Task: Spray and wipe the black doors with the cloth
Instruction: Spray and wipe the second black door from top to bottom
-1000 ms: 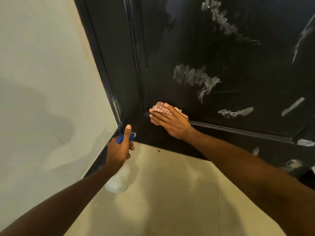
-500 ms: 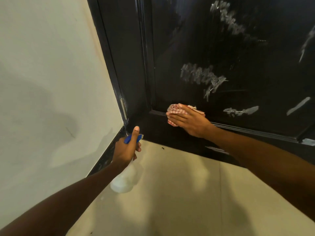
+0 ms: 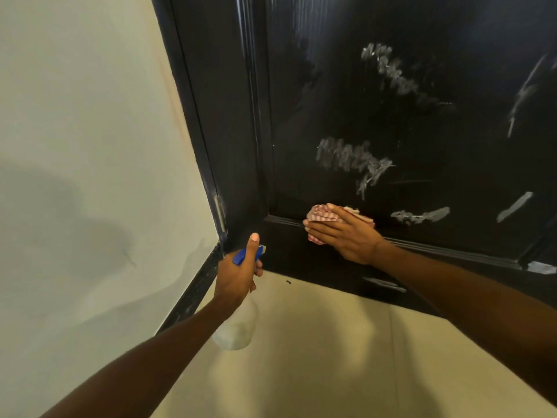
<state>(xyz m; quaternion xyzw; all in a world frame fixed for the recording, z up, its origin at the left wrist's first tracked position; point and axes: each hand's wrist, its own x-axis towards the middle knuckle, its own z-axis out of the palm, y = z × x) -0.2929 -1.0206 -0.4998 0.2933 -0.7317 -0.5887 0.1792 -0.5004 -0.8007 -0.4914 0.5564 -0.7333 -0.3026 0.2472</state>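
Observation:
The black door (image 3: 422, 86) fills the upper right and carries several white smears. My right hand (image 3: 346, 233) lies flat with straight fingers on a bunched red-and-white striped cloth (image 3: 319, 214), pressing it to the door's lower panel by the horizontal moulding. My left hand (image 3: 238, 276) grips a clear spray bottle (image 3: 238, 330) by its blue trigger head (image 3: 242, 256), thumb up, held low near the door's bottom left corner.
A cream wall (image 3: 90, 146) stands on the left with a black skirting board (image 3: 193, 297) at its foot. The black door frame (image 3: 211, 116) has a metal hinge (image 3: 220, 212). Pale floor tiles (image 3: 331, 357) spread below.
My right hand has slid the cloth to the right along the door's lower moulding. My left hand and the bottle have barely shifted. The view has panned left.

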